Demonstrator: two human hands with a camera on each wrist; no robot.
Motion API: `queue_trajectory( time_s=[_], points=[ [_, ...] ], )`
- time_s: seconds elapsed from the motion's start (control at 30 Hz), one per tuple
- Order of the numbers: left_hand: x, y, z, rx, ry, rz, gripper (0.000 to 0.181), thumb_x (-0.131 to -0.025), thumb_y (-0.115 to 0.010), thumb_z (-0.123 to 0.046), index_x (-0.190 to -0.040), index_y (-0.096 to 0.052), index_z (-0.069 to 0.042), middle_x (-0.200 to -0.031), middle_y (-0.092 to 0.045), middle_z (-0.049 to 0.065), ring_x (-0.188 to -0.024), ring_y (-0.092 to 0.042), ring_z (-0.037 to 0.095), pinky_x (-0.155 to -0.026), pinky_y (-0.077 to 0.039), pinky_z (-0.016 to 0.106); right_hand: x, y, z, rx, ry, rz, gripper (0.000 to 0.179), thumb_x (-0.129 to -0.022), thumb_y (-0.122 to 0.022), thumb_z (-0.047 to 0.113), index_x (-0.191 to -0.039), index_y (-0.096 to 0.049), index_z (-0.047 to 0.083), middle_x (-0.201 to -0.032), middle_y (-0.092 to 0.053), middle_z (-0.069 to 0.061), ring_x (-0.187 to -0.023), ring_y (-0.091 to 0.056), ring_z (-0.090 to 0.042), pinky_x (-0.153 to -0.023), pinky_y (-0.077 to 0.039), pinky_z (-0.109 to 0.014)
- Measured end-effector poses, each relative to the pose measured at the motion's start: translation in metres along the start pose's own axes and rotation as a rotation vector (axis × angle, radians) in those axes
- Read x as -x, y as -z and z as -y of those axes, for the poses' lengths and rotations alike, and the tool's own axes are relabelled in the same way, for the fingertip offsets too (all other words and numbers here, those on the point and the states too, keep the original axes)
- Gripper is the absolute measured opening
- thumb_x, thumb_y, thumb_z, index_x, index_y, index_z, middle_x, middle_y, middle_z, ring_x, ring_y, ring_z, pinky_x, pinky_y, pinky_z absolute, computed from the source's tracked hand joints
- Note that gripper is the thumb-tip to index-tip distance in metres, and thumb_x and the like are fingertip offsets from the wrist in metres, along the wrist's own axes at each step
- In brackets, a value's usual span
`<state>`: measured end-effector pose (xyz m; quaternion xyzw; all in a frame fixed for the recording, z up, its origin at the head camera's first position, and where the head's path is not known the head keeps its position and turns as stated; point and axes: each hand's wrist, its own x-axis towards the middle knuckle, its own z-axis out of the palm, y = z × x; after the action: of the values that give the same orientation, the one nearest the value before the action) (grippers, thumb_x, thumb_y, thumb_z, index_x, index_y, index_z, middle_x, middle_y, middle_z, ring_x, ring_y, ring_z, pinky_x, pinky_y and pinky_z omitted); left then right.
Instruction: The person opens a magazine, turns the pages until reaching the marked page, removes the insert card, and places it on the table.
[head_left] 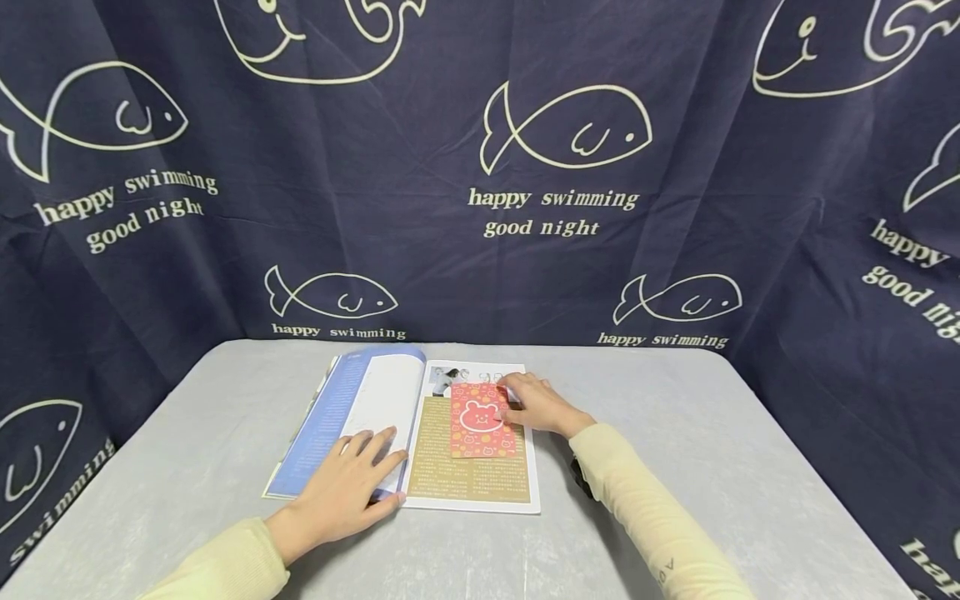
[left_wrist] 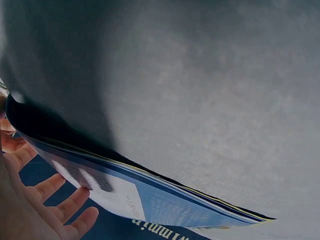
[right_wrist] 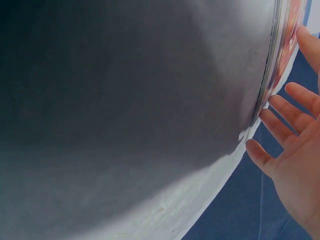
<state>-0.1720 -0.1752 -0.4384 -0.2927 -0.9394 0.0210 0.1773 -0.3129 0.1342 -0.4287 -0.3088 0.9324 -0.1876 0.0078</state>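
Observation:
An open magazine (head_left: 472, 483) lies on the grey table, a blue-and-white page on its left and a brown text page on its right. On the right page rests a flat red card or small booklet (head_left: 468, 437) with a white-outlined bear face. My left hand (head_left: 345, 483) rests on the left page with its fingers spread, near the fold. My right hand (head_left: 542, 404) lies at the card's right side, its thumb on the card and its other fingers over the magazine's right edge. In the right wrist view those fingers (right_wrist: 282, 110) look loosely extended.
The grey table (head_left: 660, 467) extends around the magazine. Dark blue curtains (head_left: 450, 233) with fish drawings and lettering hang behind the table and along both sides. A dark object (head_left: 581, 479) shows under the right wrist.

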Motion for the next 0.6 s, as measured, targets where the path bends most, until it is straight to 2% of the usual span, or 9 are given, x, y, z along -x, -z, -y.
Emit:
queue_trajectory(
  time_s=[0.2,0.6],
  points=[
    [0.0008,-0.0001,-0.0005,-0.007,0.007,0.023,0.052,-0.084,-0.049,-0.056,-0.123,-0.055,-0.022,-0.134,-0.046,0.011,-0.111,-0.047,0.030,-0.090,-0.036,0.047,0.0005,-0.0003,0.0024,-0.004,0.012,0.001,0.051,-0.080,-0.066,0.030,-0.123,-0.051,0.006,-0.127,-0.053,-0.012,-0.121,-0.044,-0.032,-0.096,-0.033,-0.052],
    [0.0015,-0.0004,0.0003,-0.006,0.022,0.043,0.053,-0.084,-0.048,-0.057,-0.125,-0.054,-0.023,-0.133,-0.047,0.010,-0.109,-0.049,0.031,-0.091,-0.036,0.050,0.0001,0.0001,0.0075,0.013,-0.025,0.010,0.052,-0.078,-0.069,0.030,-0.122,-0.052,0.008,-0.128,-0.053,-0.012,-0.125,-0.040,-0.035,-0.100,-0.029,-0.053]
  ],
)
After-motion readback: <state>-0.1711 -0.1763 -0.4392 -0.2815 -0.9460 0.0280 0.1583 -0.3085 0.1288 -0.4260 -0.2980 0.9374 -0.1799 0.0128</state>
